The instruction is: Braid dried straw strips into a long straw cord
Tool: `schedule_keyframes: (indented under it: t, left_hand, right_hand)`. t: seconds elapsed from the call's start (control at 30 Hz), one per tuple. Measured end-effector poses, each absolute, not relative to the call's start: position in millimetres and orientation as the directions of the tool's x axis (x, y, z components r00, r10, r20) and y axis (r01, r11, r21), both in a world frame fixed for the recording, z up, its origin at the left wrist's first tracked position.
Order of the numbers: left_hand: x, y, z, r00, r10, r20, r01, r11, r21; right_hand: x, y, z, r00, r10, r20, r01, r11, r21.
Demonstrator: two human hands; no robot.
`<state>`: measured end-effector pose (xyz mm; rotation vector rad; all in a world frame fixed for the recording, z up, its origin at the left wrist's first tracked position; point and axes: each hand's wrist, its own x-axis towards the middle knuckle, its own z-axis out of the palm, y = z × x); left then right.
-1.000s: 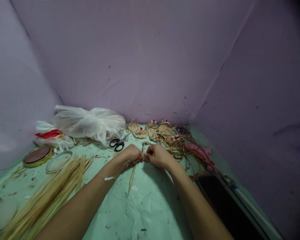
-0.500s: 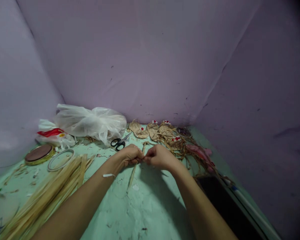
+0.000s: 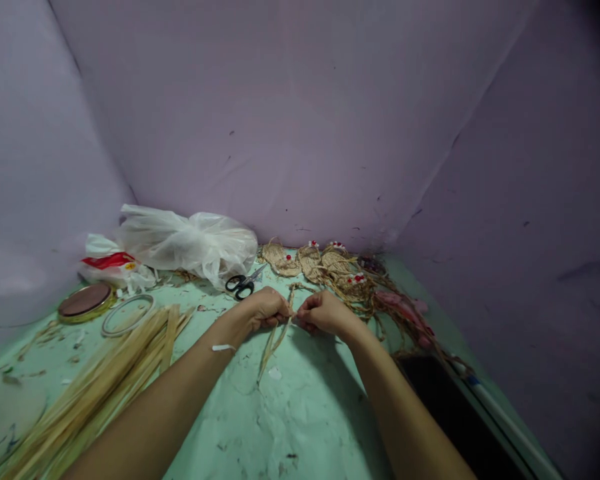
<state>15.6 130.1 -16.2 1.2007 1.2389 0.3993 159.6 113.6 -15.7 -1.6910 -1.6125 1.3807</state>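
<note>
My left hand (image 3: 263, 311) and my right hand (image 3: 325, 312) are closed side by side over a green painted floor (image 3: 305, 413), both pinching thin straw strands (image 3: 275, 340). The strands twist into a braided cord (image 3: 293, 291) that runs away from my fingers, and their loose ends hang down toward me. A small white scrap sticks to my left forearm. Black-handled scissors (image 3: 241, 285) lie just beyond my left hand.
A sheaf of pale straw strips (image 3: 100, 387) lies at the left. Behind it are a round tin lid (image 3: 85, 301), a metal ring (image 3: 128, 313) and clear plastic bags (image 3: 187, 243). Woven straw pieces with red beads (image 3: 330, 263) sit by the purple wall. A dark flat object (image 3: 445, 407) lies at right.
My hands have drawn slightly apart, and the loose strand ends now fan out below them. The view has shifted a little to the left.
</note>
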Motion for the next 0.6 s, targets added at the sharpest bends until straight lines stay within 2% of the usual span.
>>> schedule_keyframes:
  t: [0.1, 0.23, 0.4, 0.6]
  left_hand:
    - [15.6, 128.9, -15.2, 0.363, 0.796, -0.484, 0.323, 0.38, 0.867]
    - [11.7, 130.2, -14.0, 0.394, 0.797, -0.458, 0.344, 0.335, 0.877]
    - [6.9, 133.1, -10.2, 0.364, 0.793, -0.488, 0.566, 0.227, 0.793]
    - [8.5, 129.7, 2.5, 0.233, 0.892, -0.388, 0.765, 0.079, 0.64]
  right_hand:
    - [156.2, 115.0, -18.3, -0.202, 0.92, -0.336, 0.478, -0.206, -0.854]
    - [144.3, 116.2, -19.9, -0.095, 0.961, -0.262, 0.506, -0.18, -0.844]
    - [143.3, 117.3, -20.4, -0.138, 0.935, -0.325, 0.401, -0.248, -0.882]
    - [144.0, 116.6, -25.4, -0.208, 0.913, -0.35, 0.306, -0.279, -0.91]
